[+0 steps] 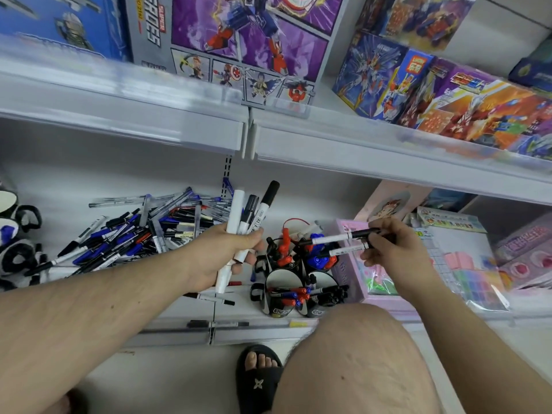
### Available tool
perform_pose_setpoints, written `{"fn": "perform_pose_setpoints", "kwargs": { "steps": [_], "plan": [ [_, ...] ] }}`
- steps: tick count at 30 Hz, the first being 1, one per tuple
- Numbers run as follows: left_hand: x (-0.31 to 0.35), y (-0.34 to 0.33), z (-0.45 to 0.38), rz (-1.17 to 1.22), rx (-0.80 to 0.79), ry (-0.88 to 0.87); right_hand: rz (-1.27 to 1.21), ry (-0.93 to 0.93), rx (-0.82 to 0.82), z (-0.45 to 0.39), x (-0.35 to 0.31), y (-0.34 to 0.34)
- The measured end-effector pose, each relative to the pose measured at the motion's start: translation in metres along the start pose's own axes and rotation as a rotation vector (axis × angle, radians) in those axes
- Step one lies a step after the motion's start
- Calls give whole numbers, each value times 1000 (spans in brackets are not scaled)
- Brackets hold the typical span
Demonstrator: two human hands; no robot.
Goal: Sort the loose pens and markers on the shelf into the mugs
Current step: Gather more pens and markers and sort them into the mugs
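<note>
Bare knee (pixel 358 354) nearest; beyond it, the left hand (pixel 227 252) grips a bundle of black-capped white markers (pixel 248 216) upright, while the right hand (pixel 391 246) pinches two more above the black-and-white mugs (pixel 298 282), likely for dropping in; loose pens (pixel 134 231) remain heaped far left on the shelf.

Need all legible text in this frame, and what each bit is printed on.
"SUPER HEROES", printed sideways on the grey and purple toy box on the upper shelf.
The small code beside it looks like "NO" plus digits; too blurred to confirm.
Yellow brand tag on the blue robot box: characters too small to read.
Orange box: stylised characters, unreadable.
Printing on the markers in the left hand and right hand, and the mug logos: too small.
</note>
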State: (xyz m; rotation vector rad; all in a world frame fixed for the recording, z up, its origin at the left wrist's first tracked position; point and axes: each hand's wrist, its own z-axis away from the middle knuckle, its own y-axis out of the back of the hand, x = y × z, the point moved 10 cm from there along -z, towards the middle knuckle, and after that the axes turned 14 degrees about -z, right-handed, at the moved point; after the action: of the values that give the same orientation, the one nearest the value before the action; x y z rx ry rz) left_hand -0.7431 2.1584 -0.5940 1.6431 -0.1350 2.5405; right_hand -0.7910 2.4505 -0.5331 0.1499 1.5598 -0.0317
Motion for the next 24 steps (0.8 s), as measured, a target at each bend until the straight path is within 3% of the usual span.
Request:
{"fn": "perform_pose_setpoints", "kwargs": {
  "steps": [5, 8, 19, 24],
  "plan": [
    [-10, -3, -6, -83, -3, 28, 530, 184, -112, -2, 23, 9],
    [-12, -5, -9, -87, -2, 40, 726, 253, -186, -6, 47, 2],
    [-19, -1, -11, -107, 12, 60, 874, 167, -357, -25, 144, -41],
    [-21, 2, -10, -60, -3, 60, 1267, -48, -388, -29, 194, -44]
  ]
}}
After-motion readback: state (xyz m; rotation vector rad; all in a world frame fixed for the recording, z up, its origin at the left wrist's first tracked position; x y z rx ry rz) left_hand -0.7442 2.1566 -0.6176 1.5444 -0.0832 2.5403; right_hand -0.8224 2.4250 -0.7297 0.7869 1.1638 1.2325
